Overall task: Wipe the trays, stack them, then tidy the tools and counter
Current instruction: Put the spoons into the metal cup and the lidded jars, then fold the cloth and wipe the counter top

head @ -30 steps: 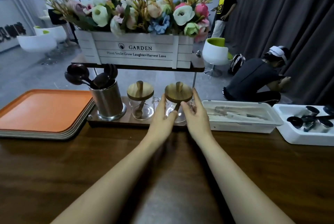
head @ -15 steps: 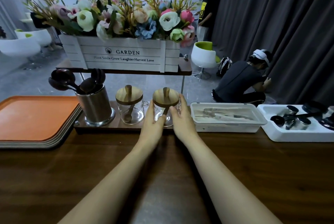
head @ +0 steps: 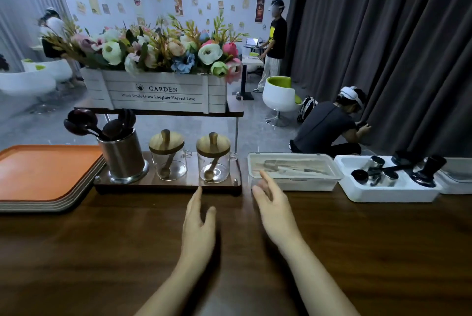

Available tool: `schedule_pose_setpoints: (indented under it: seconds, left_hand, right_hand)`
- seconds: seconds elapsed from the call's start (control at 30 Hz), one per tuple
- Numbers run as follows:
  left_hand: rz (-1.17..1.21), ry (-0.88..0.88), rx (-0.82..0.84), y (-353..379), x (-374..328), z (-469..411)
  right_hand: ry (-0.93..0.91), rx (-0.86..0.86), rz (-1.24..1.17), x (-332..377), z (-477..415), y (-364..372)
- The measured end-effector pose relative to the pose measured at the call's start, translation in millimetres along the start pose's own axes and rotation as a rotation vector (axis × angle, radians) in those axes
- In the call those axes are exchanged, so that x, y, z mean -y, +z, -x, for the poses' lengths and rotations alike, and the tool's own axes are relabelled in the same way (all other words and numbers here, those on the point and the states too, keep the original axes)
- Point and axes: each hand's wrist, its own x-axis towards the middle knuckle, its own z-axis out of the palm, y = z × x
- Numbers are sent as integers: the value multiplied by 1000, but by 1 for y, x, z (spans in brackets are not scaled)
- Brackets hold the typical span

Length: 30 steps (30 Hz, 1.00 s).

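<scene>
At nine o'clock the stack of orange trays (head: 43, 172) runs out past the left edge; at three o'clock a pale container (head: 457, 180) is cut off by the right edge. The right hand (head: 274, 204) is blurred, its fingertips covering the near-left corner of the lidded box (head: 306, 184), whose contents show only as vague shapes through the frosted lid. At twelve o'clock the wall posters (head: 178, 4) are too small to read.

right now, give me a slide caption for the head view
Left hand and right hand, both open, in front of the lidded jars; orange trays stacked at left.
</scene>
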Motion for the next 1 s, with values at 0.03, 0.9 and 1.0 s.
schedule_pose_setpoints:
  seconds: [0.03,0.9,1.0]
  left_hand:
    - [-9,6,5,6,1,12]
    - [-348,422,673,291,-85,297]
    - [-348,452,711,306,-91,308]
  right_hand:
    - [3,-11,2,-5,11,-17]
    - [51,-647,735,-99,311,-441]
    - [207,-547,795,-111,310,-460]
